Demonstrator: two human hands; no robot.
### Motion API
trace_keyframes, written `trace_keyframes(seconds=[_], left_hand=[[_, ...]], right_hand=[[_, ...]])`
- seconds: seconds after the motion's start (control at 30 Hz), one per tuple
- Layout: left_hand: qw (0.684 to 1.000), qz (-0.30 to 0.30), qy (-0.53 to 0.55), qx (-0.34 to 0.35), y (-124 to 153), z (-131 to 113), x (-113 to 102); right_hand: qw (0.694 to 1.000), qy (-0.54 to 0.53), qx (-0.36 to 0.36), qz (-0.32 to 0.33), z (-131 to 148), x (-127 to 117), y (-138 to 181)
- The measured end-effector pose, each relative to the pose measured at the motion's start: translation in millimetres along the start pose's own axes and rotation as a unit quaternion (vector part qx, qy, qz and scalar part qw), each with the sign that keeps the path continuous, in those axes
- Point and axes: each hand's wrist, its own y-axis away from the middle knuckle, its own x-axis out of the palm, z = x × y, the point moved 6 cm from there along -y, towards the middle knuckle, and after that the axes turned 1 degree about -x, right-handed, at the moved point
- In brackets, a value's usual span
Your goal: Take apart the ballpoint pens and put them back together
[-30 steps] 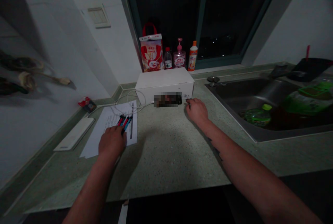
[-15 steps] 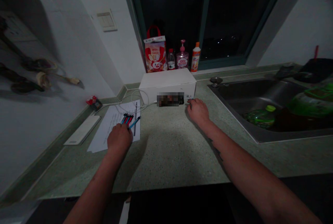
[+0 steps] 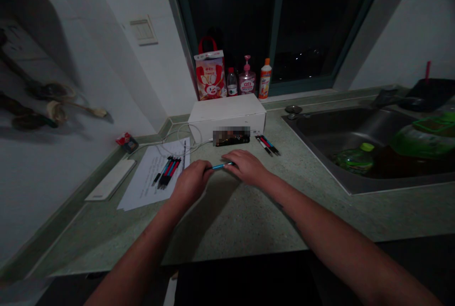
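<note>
A blue pen (image 3: 217,166) is held level above the middle of the counter, between my two hands. My left hand (image 3: 192,180) is closed on its left end, and the fingers of my right hand (image 3: 245,167) pinch its right end. Several pens (image 3: 168,172) in blue, red and black lie side by side on printed paper sheets (image 3: 140,185) to the left. A smaller group of pens (image 3: 268,146) rests on the counter beyond my right hand. Just past my hands a dark phone (image 3: 232,140), partly blurred out, stands against a white box (image 3: 227,109).
A white cable (image 3: 179,138) loops over the paper from the left. A long white strip (image 3: 112,180) lies near the wall. Behind the box are a gift bag (image 3: 210,76) and several bottles. To the right, a steel sink (image 3: 320,154) holds a green bottle (image 3: 355,160).
My left hand has come off the pens on the paper and moved right with the blue pen. My right hand has left the pens by the box and come in to grip it.
</note>
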Motion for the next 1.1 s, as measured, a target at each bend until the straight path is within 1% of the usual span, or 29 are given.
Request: trace_keyframes(seconds=[0.03, 0.1, 0.17, 0.2, 0.23, 0.3, 0.4, 0.47, 0.53, 0.6, 0.7, 0.77, 0.9, 0.93, 1.03, 1.1], left_hand=[[0.999, -0.015, 0.010, 0.027, -7.5, -8.0, 1.0], [0.996, -0.040, 0.025, 0.072, -21.6, -17.7, 5.5], [0.993, -0.028, 0.043, 0.109, -31.6, -21.1, 15.3], [0.991, -0.016, 0.057, 0.118, -34.6, -20.5, 20.7], [0.990, -0.003, 0.078, 0.120, -36.4, -18.7, 25.5], [0.985, 0.012, 0.140, 0.102, -37.4, -12.1, 32.5], [0.971, 0.025, 0.232, 0.044, -35.5, -1.1, 39.3], [0.965, 0.031, 0.260, 0.005, -34.1, 4.0, 43.2], [0.961, 0.027, 0.276, -0.018, -33.4, 6.3, 45.8], [0.953, 0.021, 0.303, -0.014, -33.2, 5.2, 47.5], [0.944, -0.004, 0.329, 0.029, -32.9, 0.9, 46.7], [0.945, -0.013, 0.323, 0.053, -32.3, -1.6, 47.0], [0.948, 0.007, 0.313, 0.050, -31.9, -2.8, 52.9], [0.949, 0.000, 0.310, 0.056, -32.0, -3.4, 52.8], [0.951, -0.026, 0.296, 0.082, -31.8, -6.0, 51.4], [0.953, -0.015, 0.293, 0.079, -31.7, -6.4, 53.7]], right_hand=[[1.000, -0.005, 0.006, 0.024, 0.4, 4.9, 0.1], [0.997, -0.024, 0.048, 0.052, -8.3, 10.6, 1.5], [0.994, -0.052, 0.082, 0.059, -21.1, 12.0, 3.7], [0.993, -0.062, 0.083, 0.061, -26.1, 11.9, 4.6], [0.993, -0.065, 0.080, 0.061, -29.8, 11.3, 5.3], [0.994, -0.055, 0.069, 0.060, -33.2, 9.8, 6.1], [0.996, -0.018, 0.062, 0.054, -30.1, 6.5, 5.6], [0.998, 0.001, 0.054, 0.042, -24.7, 2.5, 4.7], [0.999, 0.003, 0.041, 0.031, -19.6, -1.5, 4.3], [0.998, -0.009, 0.049, 0.029, -18.6, -3.5, 4.7], [0.993, -0.034, 0.095, 0.059, -23.4, 1.0, 7.2], [0.991, -0.046, 0.109, 0.063, -25.5, 3.6, 8.7], [0.993, -0.069, 0.093, 0.015, -23.5, 0.8, 9.5], [0.992, -0.075, 0.097, 0.017, -23.4, 1.6, 9.8], [0.989, -0.081, 0.112, 0.059, -23.6, 8.5, 10.9], [0.991, -0.076, 0.098, 0.059, -23.0, 10.0, 10.8]])
